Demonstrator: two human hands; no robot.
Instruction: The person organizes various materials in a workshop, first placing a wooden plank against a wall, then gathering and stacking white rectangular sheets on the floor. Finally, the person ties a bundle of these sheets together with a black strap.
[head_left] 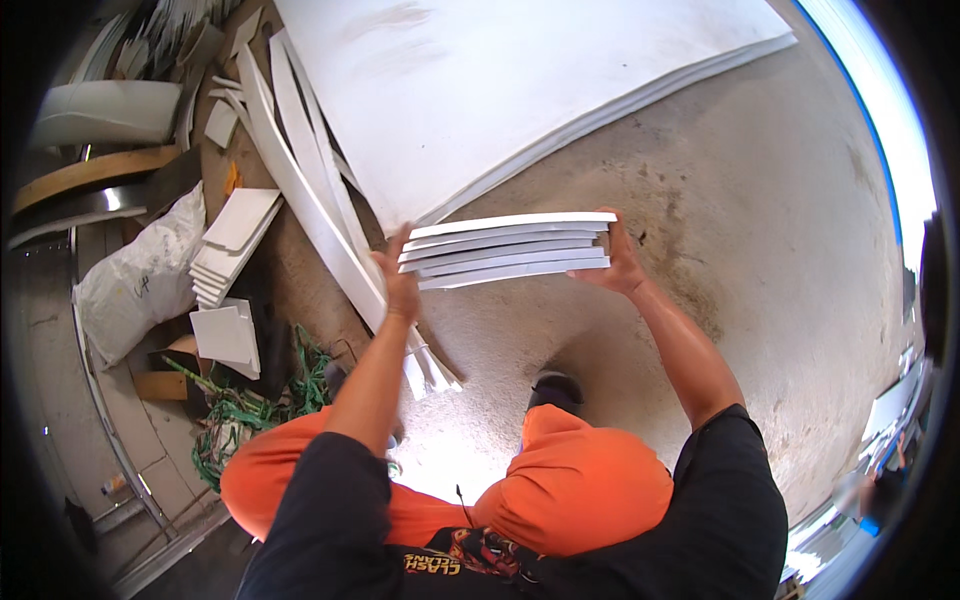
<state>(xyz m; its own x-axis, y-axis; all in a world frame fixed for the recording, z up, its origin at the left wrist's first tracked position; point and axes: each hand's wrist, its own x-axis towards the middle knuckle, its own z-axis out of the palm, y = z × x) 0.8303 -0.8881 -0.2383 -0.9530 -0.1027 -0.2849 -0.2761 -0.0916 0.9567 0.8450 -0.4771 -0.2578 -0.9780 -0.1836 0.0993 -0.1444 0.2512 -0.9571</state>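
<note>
Between my two hands is a stack of several white board pieces (512, 243), raised above the floor with its layered edges toward me. My left hand (400, 282) presses against the left ends, its fingers partly hidden behind the boards. At the right ends, my right hand (622, 262) grips with the thumb on the near side. The pieces are slightly uneven, with narrow gaps between some layers. Just beyond the stack, the corner of a pile of large white sheets (540, 90) points toward my left hand.
Long white strips (310, 170) lie along the left, ending near my left forearm. Further left are a stack of white pieces (235, 235), smaller white pieces (225, 332), a white sack (140, 275) and tangled green twine (250, 410). My shoe (556, 388) rests on the concrete floor (790, 250).
</note>
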